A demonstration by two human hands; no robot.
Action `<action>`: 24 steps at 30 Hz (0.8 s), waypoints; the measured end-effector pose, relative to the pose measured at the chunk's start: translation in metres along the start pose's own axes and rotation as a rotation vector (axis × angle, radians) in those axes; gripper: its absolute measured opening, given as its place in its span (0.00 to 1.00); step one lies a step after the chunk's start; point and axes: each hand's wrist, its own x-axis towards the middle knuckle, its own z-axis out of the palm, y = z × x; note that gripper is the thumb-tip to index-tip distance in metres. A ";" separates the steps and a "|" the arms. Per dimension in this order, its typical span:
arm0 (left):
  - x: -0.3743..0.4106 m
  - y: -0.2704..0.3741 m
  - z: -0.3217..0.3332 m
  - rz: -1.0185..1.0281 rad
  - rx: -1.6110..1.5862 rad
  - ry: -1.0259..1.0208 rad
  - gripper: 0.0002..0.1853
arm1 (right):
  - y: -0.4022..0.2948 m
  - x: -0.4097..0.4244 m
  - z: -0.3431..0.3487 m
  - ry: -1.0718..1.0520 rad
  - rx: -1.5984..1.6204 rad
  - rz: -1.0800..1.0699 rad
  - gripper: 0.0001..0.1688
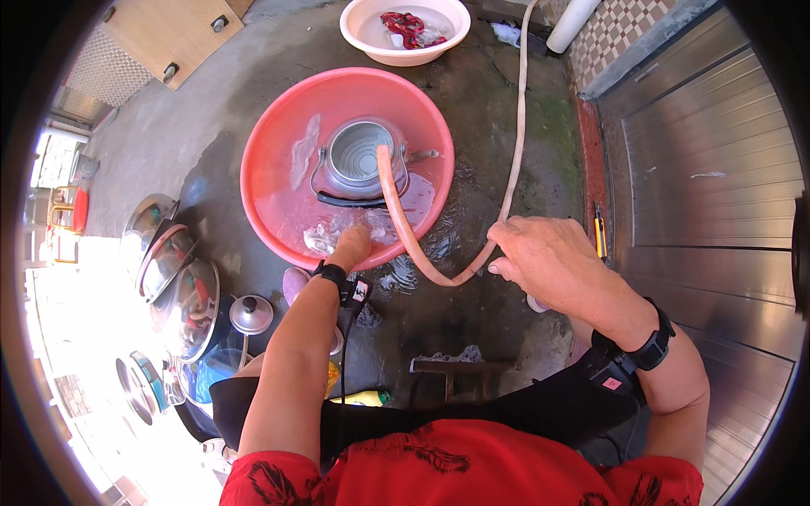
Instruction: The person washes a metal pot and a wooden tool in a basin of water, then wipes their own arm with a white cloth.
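Note:
A large pink plastic basin (251,136) with water in it stands before me on the wet ground. In it sits an open metal kettle (362,152), its black-gripped handle lowered towards me. My left hand (354,245) is at the basin's near side, beside a whitish wet cloth (321,240); its fingers are partly hidden, so I cannot tell if it grips the cloth. A pale orange hose (403,224) has its end at the kettle's mouth. My right hand (538,253) holds the hose between thumb and fingers, right of the basin. A translucent piece (305,150) lies at the basin's left.
Beyond stands a smaller pale basin (350,39) with red cloth. Metal bowls and lids (190,310) are stacked at left, near a small knobbed lid (251,314). A yellow utility knife (600,234) is by the metal door (709,190). A yellow-green bottle (361,398) lies near my legs.

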 end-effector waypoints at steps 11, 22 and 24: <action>-0.074 0.056 -0.212 0.157 -0.682 -0.040 0.19 | -0.010 -0.007 -0.006 0.184 -0.013 -0.102 0.07; -0.095 0.065 -0.201 0.083 -1.127 0.283 0.11 | -0.043 -0.022 -0.030 0.252 0.014 -0.075 0.11; -0.084 0.050 -0.154 0.005 -1.145 0.344 0.10 | -0.042 -0.022 -0.028 0.228 0.020 -0.058 0.11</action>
